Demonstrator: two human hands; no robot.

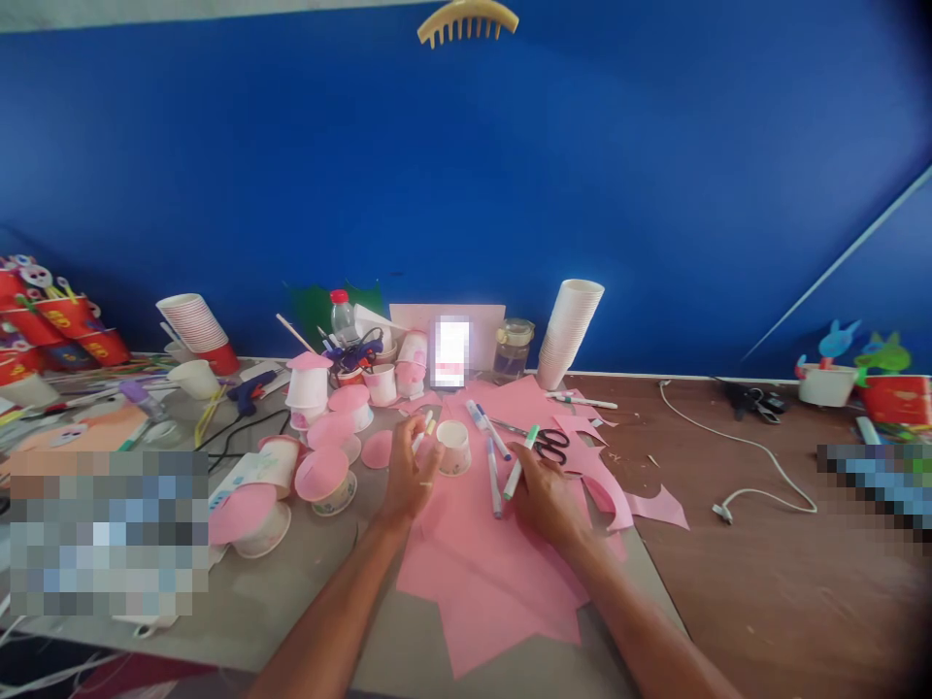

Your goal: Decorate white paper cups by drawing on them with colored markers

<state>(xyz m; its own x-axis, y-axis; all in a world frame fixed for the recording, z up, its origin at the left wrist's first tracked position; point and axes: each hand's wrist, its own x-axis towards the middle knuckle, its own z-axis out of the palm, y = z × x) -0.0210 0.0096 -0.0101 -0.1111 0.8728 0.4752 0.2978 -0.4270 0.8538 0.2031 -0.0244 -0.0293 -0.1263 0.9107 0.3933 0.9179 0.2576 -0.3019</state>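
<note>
Bare left forearm [331, 607], slanting forward and inward; left hand [414, 469], bare, curled into a pinching grip. Bare right forearm [637, 597], slanting forward and inward opposite; right hand [543, 492], bare, back upward, grip likewise curled. Hands well apart.

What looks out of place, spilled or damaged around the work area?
A jagged pink scrap lies on the brown tabletop, right of the larger pink sheets, which overlap askew. The tall cup stack appears to lean right, though lens distortion may exaggerate it. No spill is visible.
</note>
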